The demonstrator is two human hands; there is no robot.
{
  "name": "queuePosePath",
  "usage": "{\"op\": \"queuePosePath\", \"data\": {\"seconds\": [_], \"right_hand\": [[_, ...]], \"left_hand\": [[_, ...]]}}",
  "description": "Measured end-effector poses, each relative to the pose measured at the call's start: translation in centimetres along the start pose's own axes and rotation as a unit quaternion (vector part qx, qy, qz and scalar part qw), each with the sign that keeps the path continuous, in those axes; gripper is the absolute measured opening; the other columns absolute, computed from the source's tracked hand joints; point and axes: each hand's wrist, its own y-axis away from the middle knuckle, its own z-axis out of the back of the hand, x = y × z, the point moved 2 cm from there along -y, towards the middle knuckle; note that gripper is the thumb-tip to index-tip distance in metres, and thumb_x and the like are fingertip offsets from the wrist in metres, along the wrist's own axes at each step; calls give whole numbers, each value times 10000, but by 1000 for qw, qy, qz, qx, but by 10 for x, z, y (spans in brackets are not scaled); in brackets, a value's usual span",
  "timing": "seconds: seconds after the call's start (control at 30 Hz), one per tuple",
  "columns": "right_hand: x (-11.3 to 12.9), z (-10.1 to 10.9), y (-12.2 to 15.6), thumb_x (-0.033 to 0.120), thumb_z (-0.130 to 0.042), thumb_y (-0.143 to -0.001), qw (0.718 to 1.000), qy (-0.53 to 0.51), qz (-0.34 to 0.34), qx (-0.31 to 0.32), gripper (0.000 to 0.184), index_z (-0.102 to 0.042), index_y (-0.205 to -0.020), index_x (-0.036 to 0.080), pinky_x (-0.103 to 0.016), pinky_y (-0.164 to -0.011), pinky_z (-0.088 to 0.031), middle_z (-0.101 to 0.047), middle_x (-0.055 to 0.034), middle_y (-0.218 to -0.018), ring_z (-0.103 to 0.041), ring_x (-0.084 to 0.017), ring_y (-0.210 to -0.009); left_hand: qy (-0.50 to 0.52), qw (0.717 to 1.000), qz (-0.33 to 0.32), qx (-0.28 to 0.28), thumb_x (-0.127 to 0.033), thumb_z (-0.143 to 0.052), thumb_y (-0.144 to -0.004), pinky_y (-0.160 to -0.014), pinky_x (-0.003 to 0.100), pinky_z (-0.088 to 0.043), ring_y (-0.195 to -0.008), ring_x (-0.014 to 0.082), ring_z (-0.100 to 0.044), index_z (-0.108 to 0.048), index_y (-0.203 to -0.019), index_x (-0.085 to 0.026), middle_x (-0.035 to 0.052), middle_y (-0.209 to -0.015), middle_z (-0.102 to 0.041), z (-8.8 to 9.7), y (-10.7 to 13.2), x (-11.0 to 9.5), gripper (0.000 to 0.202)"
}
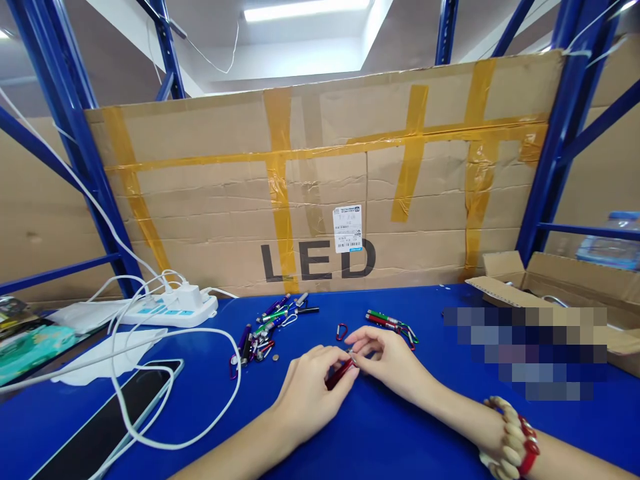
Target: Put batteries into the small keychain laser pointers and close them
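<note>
Head view: the left hand pinches a dark red tube between thumb and fingers just above the blue table, while the right hand, fingers curled nearly together, meets its far end; whether it grips anything there I cannot tell. The step seems to be fine work at that tip, calling next for a steady left hold and precise right fingertips.
</note>
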Motion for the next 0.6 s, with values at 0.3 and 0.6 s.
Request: {"op": "queuePosePath", "data": {"seconds": [0.3, 0.6], "right_hand": [[-5, -2, 1, 162, -551, -667, 986, 158, 53, 31, 164, -666, -781, 185, -216, -526, -397, -638, -4, -690, -529, -112, -567], [-3, 0, 3, 180, -557, -671, 976, 211, 44, 21, 161, -673, -780, 203, -220, -544, -408, -626, -11, -748, -545, -116, -587]], "left_hand": [[14, 1000, 11, 3, -347, -440, -838, -577, 221, -359, -625, 127, -510, -619, -842, -236, -10, -665, -556, 0, -3, 5, 211], [120, 989, 81, -15, -395, -418, -843, -500, 202, -320, -484, 101, -471, -573, -790, -184, -41, -521, -555, 1, -9, 14, 267]]}}
